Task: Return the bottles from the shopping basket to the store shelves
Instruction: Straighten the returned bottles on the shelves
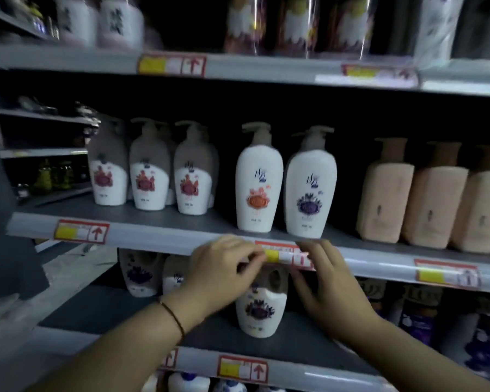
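My left hand (224, 274) and my right hand (327, 281) are both up at the front edge of the middle shelf (164, 236). Their fingertips pinch the two ends of a red and yellow price tag (280, 256) on that edge. Just below and between the hands, a white bottle with a purple label (262, 309) stands on the lower shelf (130, 309); neither hand holds it. On the middle shelf above the hands stand a white pump bottle with an orange label (258, 182) and one with a purple label (311, 188). The shopping basket is not in view.
Three white pump bottles with red labels (149, 176) stand left on the middle shelf, beige square bottles (430, 199) at the right. More white bottles (140, 274) sit on the lower shelf at the left. The top shelf (266, 69) holds wrapped packs.
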The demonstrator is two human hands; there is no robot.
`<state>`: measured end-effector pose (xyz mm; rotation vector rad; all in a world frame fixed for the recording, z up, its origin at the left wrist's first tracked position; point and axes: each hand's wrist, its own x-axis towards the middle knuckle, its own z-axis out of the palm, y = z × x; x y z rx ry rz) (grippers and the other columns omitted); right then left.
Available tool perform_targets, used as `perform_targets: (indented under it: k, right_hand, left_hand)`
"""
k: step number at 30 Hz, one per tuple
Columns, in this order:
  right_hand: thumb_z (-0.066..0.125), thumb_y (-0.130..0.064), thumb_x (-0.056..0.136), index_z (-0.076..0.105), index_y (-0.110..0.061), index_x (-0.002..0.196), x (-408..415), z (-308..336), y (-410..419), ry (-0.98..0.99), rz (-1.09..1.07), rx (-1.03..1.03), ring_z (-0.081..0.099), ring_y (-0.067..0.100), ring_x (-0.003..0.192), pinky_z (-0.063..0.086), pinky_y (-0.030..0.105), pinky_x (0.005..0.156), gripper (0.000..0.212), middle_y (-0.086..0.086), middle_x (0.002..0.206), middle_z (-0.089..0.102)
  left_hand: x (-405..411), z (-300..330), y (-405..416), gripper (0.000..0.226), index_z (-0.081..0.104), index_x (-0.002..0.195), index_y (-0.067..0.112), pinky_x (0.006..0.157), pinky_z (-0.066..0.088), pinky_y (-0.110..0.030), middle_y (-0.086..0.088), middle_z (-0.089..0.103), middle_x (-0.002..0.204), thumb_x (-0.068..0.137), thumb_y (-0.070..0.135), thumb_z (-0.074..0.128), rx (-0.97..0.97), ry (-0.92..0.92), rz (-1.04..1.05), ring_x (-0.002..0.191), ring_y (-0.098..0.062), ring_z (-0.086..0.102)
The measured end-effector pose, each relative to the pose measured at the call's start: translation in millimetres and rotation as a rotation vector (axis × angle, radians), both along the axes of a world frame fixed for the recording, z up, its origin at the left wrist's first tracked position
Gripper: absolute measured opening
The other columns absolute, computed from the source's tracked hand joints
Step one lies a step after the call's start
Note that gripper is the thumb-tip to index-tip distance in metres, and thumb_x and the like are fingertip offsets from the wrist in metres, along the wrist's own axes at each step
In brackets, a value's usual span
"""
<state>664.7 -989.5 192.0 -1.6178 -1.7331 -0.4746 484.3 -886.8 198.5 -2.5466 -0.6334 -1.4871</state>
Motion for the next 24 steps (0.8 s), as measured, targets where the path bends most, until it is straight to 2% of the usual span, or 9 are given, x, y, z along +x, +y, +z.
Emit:
perform_targets:
  k: [2, 4, 7, 10, 13, 17, 20, 22, 24]
  right_hand:
    - [0.060, -0.025, 0.089, 0.045, -0.017, 0.131, -3.4, 34.4, 4.9, 0.070, -0.007, 0.022, 0.052, 0.018, 0.111, 0.041, 0.025, 0.086, 0.045, 0.000, 0.122, 0.052]
    - [0.060, -0.028, 0.091, 0.034, -0.017, 0.139, -8.9, 59.1, 15.8, 0.179, -0.015, 0.010, 0.051, 0.018, 0.116, 0.041, 0.026, 0.090, 0.056, 0.002, 0.129, 0.052]
    - [0.053, -0.037, 0.094, 0.020, -0.021, 0.145, -19.0, 78.7, 34.9, 0.233, -0.054, -0.119, 0.056, 0.023, 0.114, 0.048, 0.035, 0.087, 0.062, 0.006, 0.128, 0.055]
    - [0.050, -0.037, 0.096, 0.022, -0.022, 0.138, -22.6, 80.9, 56.9, 0.256, -0.082, -0.217, 0.063, 0.028, 0.097, 0.054, 0.043, 0.076, 0.053, 0.009, 0.112, 0.061]
    - [0.055, -0.039, 0.093, 0.006, -0.025, 0.145, -20.4, 73.0, 84.3, 0.328, -0.107, -0.221, 0.065, 0.028, 0.087, 0.052, 0.037, 0.069, 0.073, 0.010, 0.101, 0.067]
    - [0.064, -0.037, 0.085, -0.003, -0.028, 0.149, -21.1, 61.0, 112.6, 0.449, -0.076, -0.193, 0.061, 0.025, 0.083, 0.049, 0.034, 0.071, 0.093, 0.013, 0.108, 0.065]
    - [0.063, -0.032, 0.088, -0.008, -0.024, 0.153, -22.8, 53.5, 123.0, 0.411, -0.098, -0.185, 0.056, 0.024, 0.082, 0.040, 0.030, 0.065, 0.097, 0.011, 0.110, 0.065]
    - [0.065, -0.035, 0.086, -0.006, -0.030, 0.152, -23.2, 49.2, 126.8, 0.389, -0.118, -0.137, 0.061, 0.026, 0.090, 0.042, 0.031, 0.064, 0.097, 0.007, 0.110, 0.066]
    - [0.066, -0.038, 0.084, -0.005, -0.037, 0.151, -23.4, 45.0, 129.1, 0.369, -0.138, -0.111, 0.062, 0.024, 0.090, 0.046, 0.032, 0.064, 0.098, 0.004, 0.105, 0.067]
  left_hand:
    - [4.0, 41.3, 5.8, 0.043, 0.056, 0.125, 0.030, 0.085, 0.051, -0.029, 0.007, 0.062, 0.118, 0.084, 0.046, 0.056, -0.085, -0.022, 0.085, 0.109, -0.015, 0.057]
    - [11.0, 66.3, 21.5, 0.075, 0.027, 0.145, 0.029, 0.103, 0.041, -0.038, 0.006, 0.040, 0.143, 0.082, 0.051, 0.061, -0.288, 0.057, 0.158, 0.129, -0.019, 0.041]
    - [22.7, 75.0, 51.5, 0.109, -0.006, 0.147, 0.038, 0.101, 0.044, -0.047, 0.002, 0.034, 0.149, 0.071, 0.056, 0.069, -0.538, 0.041, 0.130, 0.131, -0.026, 0.042]
    - [30.8, 69.8, 70.2, 0.127, -0.030, 0.142, 0.034, 0.102, 0.045, -0.044, -0.002, 0.029, 0.154, 0.073, 0.039, 0.076, -0.713, -0.016, -0.067, 0.131, -0.025, 0.046]
    - [34.2, 57.6, 85.8, 0.125, -0.033, 0.140, 0.037, 0.100, 0.048, -0.040, -0.004, 0.038, 0.149, 0.077, 0.031, 0.074, -0.709, -0.019, -0.158, 0.125, -0.021, 0.052]
    - [36.5, 38.1, 105.4, 0.113, -0.027, 0.134, 0.058, 0.093, 0.052, -0.045, 0.002, 0.043, 0.146, 0.079, 0.031, 0.068, -0.678, -0.014, -0.187, 0.120, -0.018, 0.055]
    - [35.3, 33.2, 113.6, 0.113, -0.023, 0.131, 0.065, 0.094, 0.051, -0.046, 0.003, 0.043, 0.146, 0.078, 0.027, 0.070, -0.666, -0.056, -0.186, 0.121, -0.019, 0.054]
    - [33.1, 31.8, 118.8, 0.115, -0.021, 0.131, 0.066, 0.096, 0.051, -0.044, 0.004, 0.043, 0.147, 0.078, 0.025, 0.072, -0.682, -0.075, -0.201, 0.122, -0.017, 0.054]
    - [30.9, 32.3, 121.3, 0.115, -0.023, 0.129, 0.067, 0.097, 0.050, -0.044, 0.003, 0.043, 0.146, 0.080, 0.024, 0.071, -0.699, -0.051, -0.197, 0.120, -0.018, 0.055]
